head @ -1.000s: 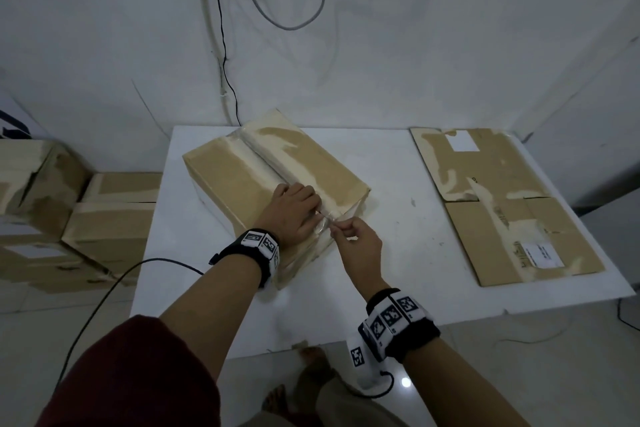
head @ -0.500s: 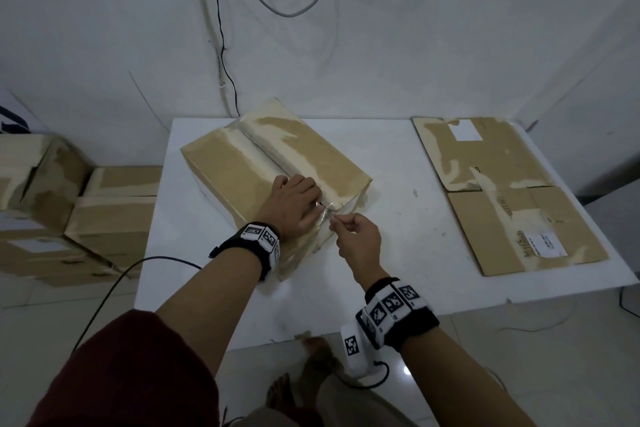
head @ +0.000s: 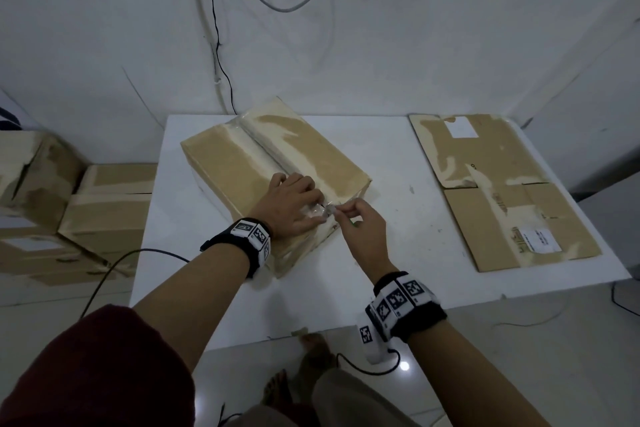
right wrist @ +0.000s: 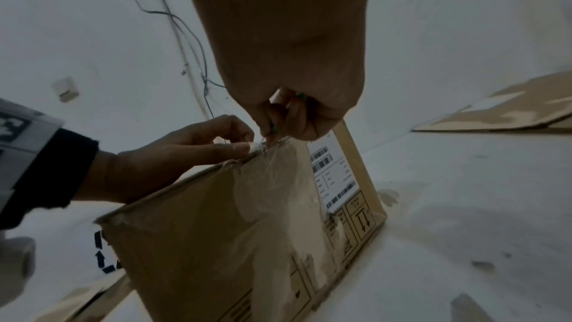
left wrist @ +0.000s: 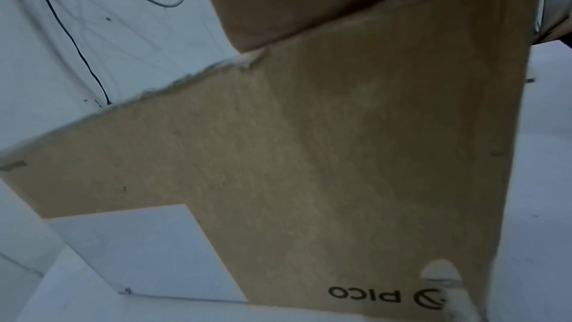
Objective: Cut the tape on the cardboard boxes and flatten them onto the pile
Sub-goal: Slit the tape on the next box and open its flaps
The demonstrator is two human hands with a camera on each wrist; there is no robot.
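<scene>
Sealed cardboard box [head: 270, 177] on the white table [head: 391, 253], long axis running from the far wall toward the near edge, taped seam [head: 273, 156] down the middle of its top. Flattened pile [head: 498, 191] well apart, to the box's right. Left hand [head: 289, 206] resting on the box top at the near end of the seam, fingers loosely curled, thumb and forefinger tips at the torn tape [right wrist: 272, 175] — whether pinching or only pressing it, cannot tell. Right hand [head: 360, 224] just beside the box's near corner, fingers clenched round a small tool [head: 329, 209], tip meeting the seam end. Likely next: a cut away along the seam. Blade itself too small and dim to make out — only a green speck in the right wrist view. Left wrist view filled by the box side, fingers cut off.
</scene>
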